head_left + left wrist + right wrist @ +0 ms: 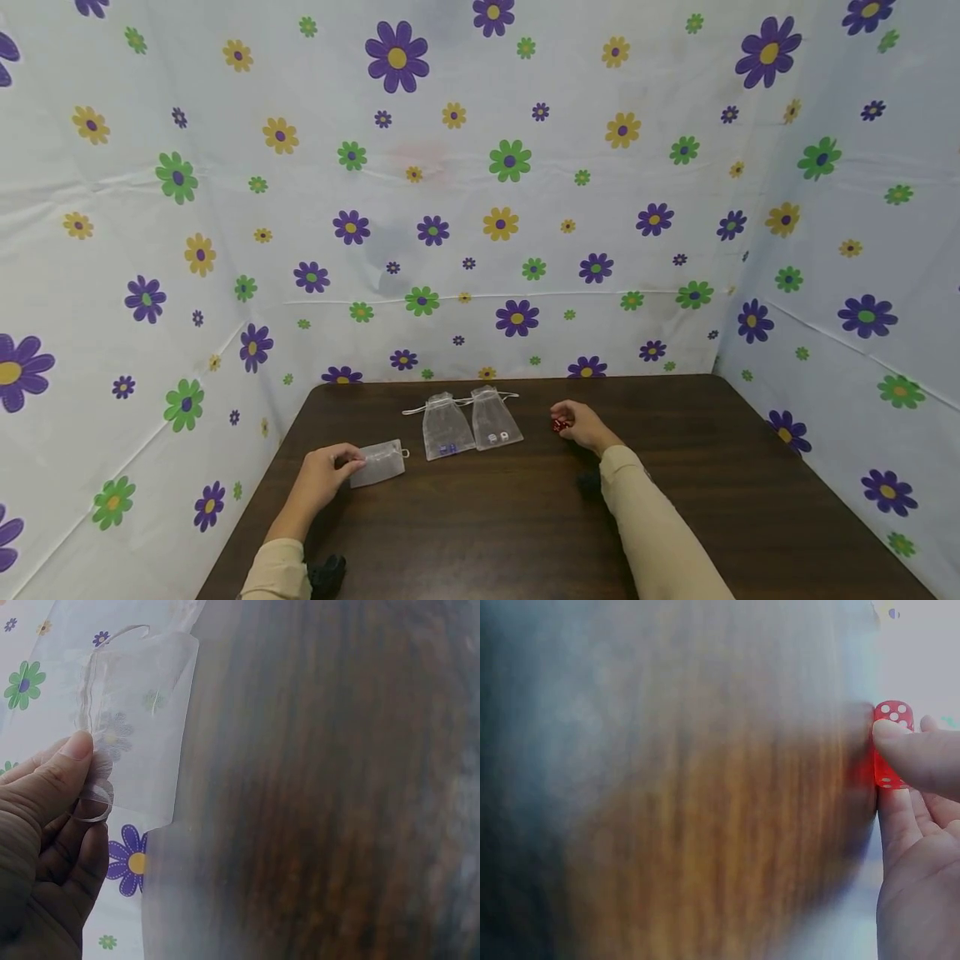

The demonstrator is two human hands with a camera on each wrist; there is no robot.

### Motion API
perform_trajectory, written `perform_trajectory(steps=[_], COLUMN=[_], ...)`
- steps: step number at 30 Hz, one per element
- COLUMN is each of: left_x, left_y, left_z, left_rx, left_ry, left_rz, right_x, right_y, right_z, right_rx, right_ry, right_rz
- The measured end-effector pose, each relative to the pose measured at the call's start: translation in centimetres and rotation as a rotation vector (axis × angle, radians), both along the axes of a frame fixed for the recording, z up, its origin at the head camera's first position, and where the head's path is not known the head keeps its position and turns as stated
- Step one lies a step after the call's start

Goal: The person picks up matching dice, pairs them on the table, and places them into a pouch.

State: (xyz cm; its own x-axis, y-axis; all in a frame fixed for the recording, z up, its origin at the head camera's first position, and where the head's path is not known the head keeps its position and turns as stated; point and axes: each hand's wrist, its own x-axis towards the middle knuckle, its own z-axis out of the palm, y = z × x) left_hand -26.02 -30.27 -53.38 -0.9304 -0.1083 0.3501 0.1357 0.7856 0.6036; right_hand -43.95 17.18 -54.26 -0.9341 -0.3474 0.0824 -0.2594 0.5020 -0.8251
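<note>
At the left of the head view, my left hand (318, 477) pinches a sheer white drawstring pouch (381, 463) between thumb and fingers. Its translucent mesh and ribbon loops show in the left wrist view, with no contents visible. On the right, my right hand (587, 427) grips red dice (894, 711) with white pips, just above or at the tabletop; the fingers and thumb hide part of them, so their number is unclear. Between the hands lie two more sheer pouches: one (444, 423) has blue dice (447, 449) inside, the other (491, 415) pale dice (498, 437).
A dark wooden table (480, 525) carries everything. White cloth walls with printed flowers (465, 183) enclose its back and both sides. White drawstrings (414, 412) trail from the two lying pouches. A dark wrist device (327, 575) sits under the left wrist.
</note>
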Motion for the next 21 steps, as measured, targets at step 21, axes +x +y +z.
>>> perform_trajectory(steps=[21], left_x=[0.1], left_y=[0.3], left_z=[0.38], left_rx=[0.002], left_ry=[-0.003], left_rz=[0.011], right_x=[-0.11], right_y=[-0.71], right_z=[-0.18], right_rx=[0.004], right_ry=[0.043], right_rz=[0.023])
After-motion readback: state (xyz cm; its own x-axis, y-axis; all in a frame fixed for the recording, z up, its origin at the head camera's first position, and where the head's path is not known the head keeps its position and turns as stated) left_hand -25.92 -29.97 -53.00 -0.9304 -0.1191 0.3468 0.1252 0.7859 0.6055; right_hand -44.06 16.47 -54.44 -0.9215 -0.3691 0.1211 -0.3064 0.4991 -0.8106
